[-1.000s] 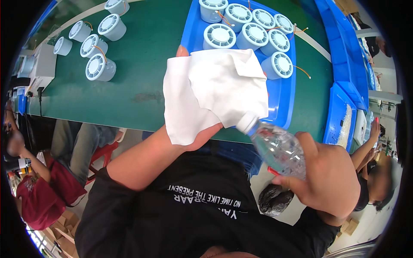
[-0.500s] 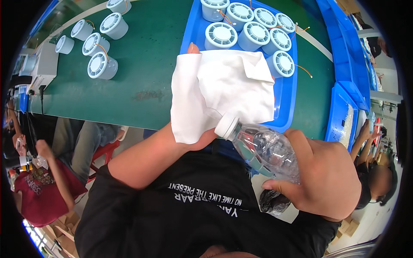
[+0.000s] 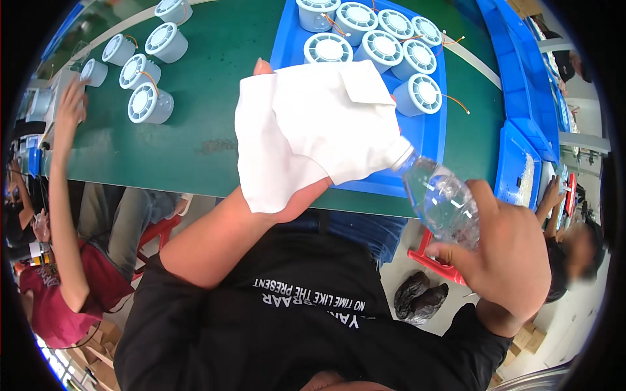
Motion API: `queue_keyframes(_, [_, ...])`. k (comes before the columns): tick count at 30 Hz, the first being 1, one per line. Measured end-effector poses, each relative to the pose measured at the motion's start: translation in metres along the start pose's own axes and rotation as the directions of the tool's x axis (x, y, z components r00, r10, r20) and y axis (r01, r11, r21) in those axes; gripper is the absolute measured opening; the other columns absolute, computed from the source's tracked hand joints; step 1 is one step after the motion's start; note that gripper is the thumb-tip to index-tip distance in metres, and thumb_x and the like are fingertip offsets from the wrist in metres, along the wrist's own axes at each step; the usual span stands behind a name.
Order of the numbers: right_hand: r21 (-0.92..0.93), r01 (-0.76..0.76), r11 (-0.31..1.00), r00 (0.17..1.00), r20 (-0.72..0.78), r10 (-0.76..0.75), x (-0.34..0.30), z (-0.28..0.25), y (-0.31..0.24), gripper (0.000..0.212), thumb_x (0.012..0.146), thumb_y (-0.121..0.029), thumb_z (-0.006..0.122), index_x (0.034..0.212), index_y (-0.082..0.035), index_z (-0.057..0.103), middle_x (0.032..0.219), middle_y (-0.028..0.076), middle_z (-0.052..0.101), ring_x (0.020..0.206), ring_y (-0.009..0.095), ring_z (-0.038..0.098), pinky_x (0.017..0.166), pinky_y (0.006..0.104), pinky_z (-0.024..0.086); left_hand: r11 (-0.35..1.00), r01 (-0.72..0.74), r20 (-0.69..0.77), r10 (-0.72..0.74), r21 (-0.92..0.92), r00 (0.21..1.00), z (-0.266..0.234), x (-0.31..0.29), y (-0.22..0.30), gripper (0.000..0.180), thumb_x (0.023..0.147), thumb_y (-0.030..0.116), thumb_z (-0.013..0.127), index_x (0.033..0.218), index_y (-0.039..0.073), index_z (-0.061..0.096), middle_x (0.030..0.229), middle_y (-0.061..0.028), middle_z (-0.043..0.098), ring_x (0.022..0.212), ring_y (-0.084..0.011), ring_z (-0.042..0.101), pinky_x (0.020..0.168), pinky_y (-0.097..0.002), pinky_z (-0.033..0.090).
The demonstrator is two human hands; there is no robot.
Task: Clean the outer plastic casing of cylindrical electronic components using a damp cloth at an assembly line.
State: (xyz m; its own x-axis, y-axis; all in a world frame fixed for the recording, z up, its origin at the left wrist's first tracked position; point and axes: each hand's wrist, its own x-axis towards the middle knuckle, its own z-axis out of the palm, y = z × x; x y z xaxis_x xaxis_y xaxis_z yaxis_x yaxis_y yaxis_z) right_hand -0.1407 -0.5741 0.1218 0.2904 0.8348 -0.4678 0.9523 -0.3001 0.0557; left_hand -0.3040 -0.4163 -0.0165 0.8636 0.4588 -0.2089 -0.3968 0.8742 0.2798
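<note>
A white cloth [image 3: 319,124] lies draped over my left hand [image 3: 303,197], which supports it from below. One fingertip shows past the cloth's far left edge, a bit of finger at its right, and the other fingers are hidden. My right hand [image 3: 512,251] is wrapped around a clear plastic bottle [image 3: 443,199], tilted with its white cap end [image 3: 401,155] toward the cloth's right edge. Whether cap and cloth touch I cannot tell. Beyond the cloth, several pale blue round housings [image 3: 381,49] with slotted tops and thin wires stand in a blue tray [image 3: 427,140].
On the green table [image 3: 208,111] at the left stand several more pale blue housings [image 3: 151,103]. Blue bins [image 3: 518,173] line the right side. A co-worker's arm [image 3: 65,163] reaches over the table at far left. A red stool [image 3: 437,260] and black plastic bag [image 3: 418,300] are below.
The bottle in my right hand has moved right and farther away, off the cloth's near side. My left hand and the cloth have shifted slightly left. The co-worker's arm at left has risen toward the table.
</note>
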Motion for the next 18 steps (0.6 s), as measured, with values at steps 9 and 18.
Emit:
queue_keyframes(9, [0.108,0.017,0.994,0.996,-0.092,-0.007,0.005,0.018,0.013,0.082,0.069,-0.061,0.077,0.118,0.001,0.055,0.071,0.022,0.062,0.069,0.045,0.061,0.06,0.0464,0.044,0.987,-0.082,0.053,0.075,0.139,0.996,0.003,0.004,0.001,0.087,0.094,0.075,0.023,0.139,0.004,0.045,0.133,-0.0125,0.054,0.122,-0.03,0.054,0.103,-0.0444,0.042])
queue_keyframes(18, [0.223,0.157,0.962,0.986,-0.095,-0.139,0.01,0.031,0.024,0.067,0.072,-0.049,0.081,0.107,0.002,0.054,0.064,0.021,0.061,0.064,0.042,0.063,0.055,0.046,0.048,0.982,-0.091,0.013,0.09,0.166,0.996,0.014,0.012,-0.009,0.093,0.093,0.075,0.02,0.138,-0.002,0.045,0.13,-0.0166,0.056,0.117,-0.0299,0.056,0.1,-0.0422,0.043])
